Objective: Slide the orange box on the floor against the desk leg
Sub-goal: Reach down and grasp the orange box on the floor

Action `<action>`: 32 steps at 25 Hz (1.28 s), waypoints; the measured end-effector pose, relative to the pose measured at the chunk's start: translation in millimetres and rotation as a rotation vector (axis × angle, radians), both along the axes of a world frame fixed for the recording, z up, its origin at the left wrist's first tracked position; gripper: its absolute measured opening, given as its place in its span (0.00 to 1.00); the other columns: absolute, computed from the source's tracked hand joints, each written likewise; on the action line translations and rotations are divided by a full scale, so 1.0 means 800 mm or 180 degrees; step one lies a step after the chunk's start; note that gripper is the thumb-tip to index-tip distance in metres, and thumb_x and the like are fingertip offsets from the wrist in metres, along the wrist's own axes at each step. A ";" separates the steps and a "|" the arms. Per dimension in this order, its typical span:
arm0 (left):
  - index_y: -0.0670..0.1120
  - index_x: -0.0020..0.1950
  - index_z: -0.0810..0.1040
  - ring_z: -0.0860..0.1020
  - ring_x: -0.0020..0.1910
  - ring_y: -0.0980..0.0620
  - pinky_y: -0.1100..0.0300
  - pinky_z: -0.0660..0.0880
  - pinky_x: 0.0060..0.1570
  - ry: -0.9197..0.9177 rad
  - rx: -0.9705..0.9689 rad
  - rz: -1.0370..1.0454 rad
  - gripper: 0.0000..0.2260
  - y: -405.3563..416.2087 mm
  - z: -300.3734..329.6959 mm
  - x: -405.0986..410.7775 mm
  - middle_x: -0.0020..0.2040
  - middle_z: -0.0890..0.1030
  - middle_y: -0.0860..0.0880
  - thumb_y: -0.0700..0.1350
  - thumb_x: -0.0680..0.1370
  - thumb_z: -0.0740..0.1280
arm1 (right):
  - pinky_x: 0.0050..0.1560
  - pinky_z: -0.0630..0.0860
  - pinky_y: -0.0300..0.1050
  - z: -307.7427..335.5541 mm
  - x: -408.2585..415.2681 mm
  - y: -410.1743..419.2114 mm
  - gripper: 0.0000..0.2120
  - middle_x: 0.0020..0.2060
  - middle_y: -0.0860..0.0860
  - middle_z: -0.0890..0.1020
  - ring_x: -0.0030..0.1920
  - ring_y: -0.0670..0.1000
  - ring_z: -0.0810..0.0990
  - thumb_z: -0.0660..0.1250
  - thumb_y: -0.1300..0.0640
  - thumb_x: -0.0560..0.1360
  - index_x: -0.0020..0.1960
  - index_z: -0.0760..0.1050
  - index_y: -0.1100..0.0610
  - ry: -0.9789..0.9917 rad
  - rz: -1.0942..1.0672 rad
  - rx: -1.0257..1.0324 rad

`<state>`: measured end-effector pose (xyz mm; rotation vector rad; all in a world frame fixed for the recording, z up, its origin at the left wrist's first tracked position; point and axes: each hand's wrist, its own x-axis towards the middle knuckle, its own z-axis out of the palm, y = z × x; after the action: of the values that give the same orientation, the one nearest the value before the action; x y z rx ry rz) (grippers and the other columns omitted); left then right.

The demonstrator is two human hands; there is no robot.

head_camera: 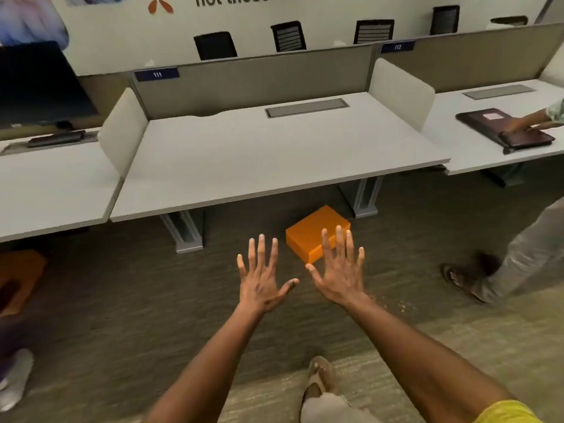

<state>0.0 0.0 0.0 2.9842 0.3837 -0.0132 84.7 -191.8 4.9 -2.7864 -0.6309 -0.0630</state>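
Observation:
An orange box (311, 228) lies flat on the carpet, partly under the front edge of the white desk (274, 154). It sits between the desk's two grey legs, nearer the right leg (364, 198) than the left leg (184, 232), touching neither. My left hand (262, 277) is held out with fingers spread, left of the box and holding nothing. My right hand (341, 270) is also spread, palm down, and overlaps the box's near right corner in view. Whether it touches the box I cannot tell.
Another person's leg and sandalled foot (467, 280) stand on the carpet at the right, their hand on a dark laptop (506, 128) on the neighbouring desk. My own sandalled foot (319, 381) is at the bottom. A monitor (42, 87) stands on the left desk.

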 end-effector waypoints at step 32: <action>0.49 0.81 0.56 0.65 0.76 0.39 0.42 0.61 0.74 0.1772 -0.0434 -0.1088 0.39 0.184 -0.254 0.401 0.78 0.65 0.39 0.72 0.77 0.53 | 0.74 0.46 0.73 -0.279 0.279 0.180 0.42 0.81 0.59 0.42 0.80 0.62 0.39 0.52 0.32 0.77 0.82 0.40 0.51 0.1360 -0.1064 -0.0307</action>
<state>321.1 146.9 -203.2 2.8215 -0.0831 -0.8729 307.9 -47.9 -218.2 -2.8322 -0.0644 0.4921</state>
